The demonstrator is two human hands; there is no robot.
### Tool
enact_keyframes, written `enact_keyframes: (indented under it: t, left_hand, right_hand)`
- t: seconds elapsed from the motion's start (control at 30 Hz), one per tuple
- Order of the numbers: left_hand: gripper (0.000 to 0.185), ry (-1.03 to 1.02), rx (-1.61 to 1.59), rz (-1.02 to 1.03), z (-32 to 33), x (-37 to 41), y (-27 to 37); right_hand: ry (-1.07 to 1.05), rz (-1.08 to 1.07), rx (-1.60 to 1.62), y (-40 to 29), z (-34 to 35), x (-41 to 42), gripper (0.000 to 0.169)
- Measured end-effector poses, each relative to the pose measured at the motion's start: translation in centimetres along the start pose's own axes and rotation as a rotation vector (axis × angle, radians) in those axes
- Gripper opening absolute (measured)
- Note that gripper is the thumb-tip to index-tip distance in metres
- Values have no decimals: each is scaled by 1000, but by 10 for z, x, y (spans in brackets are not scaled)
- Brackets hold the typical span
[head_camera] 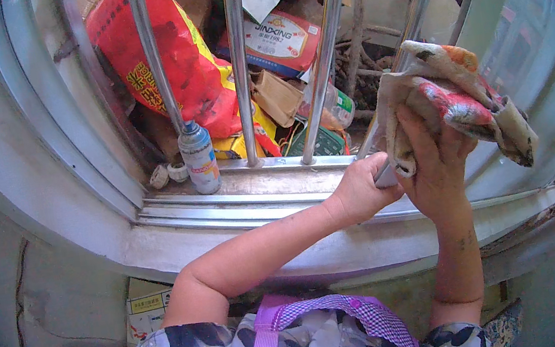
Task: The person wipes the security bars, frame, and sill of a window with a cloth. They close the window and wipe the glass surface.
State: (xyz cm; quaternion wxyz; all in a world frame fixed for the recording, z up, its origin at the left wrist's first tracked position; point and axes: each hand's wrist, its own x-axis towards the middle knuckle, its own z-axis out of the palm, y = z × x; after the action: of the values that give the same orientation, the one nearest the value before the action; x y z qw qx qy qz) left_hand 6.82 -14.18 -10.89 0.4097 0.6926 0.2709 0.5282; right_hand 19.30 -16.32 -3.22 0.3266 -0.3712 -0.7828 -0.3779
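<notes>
My left hand [364, 188] is closed around the lower part of a sliding window's metal sash edge [385, 174]. Just to its right, my right hand [434, 172] is raised with the fingers pressed into a bunched, worn cloth [450, 96]. The cloth is beige with red and orange patches and lies against the same sash edge and its glass pane. Part of the right fingers is hidden in the folds. Below both hands run the metal window tracks [240, 211] along the sill [289, 257].
A spray can [198, 158] stands upright on the ledge, beside white tape-like rolls [168, 174]. Upright metal bars [242, 72] cross the opening. Behind them are a red plastic sack [170, 55], a printed carton [275, 43], a plastic bottle [337, 106] and a wooden ladder [358, 29].
</notes>
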Motion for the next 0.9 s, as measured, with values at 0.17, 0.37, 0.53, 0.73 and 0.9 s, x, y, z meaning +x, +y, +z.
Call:
enact_keyframes:
  t: [0.17, 0.37, 0.53, 0.73, 0.9]
  left_hand:
    - [26, 25, 90, 37, 3, 5, -10]
    - [25, -17, 28, 120, 5, 11, -20]
    - [27, -73, -141, 84, 5, 11, -13]
    - [28, -120, -158, -80, -3, -5, -4]
    - [27, -94, -75, -100, 0, -13, -16]
  right_hand:
    - [11, -7, 18, 2, 4, -4, 49]
    - [-7, 0, 47, 2, 2, -4, 45]
    - [38, -18, 35, 2, 4, -1, 43]
    - [37, 5, 55, 1, 4, -4, 43]
    - [13, -61, 57, 8, 5, -5, 59]
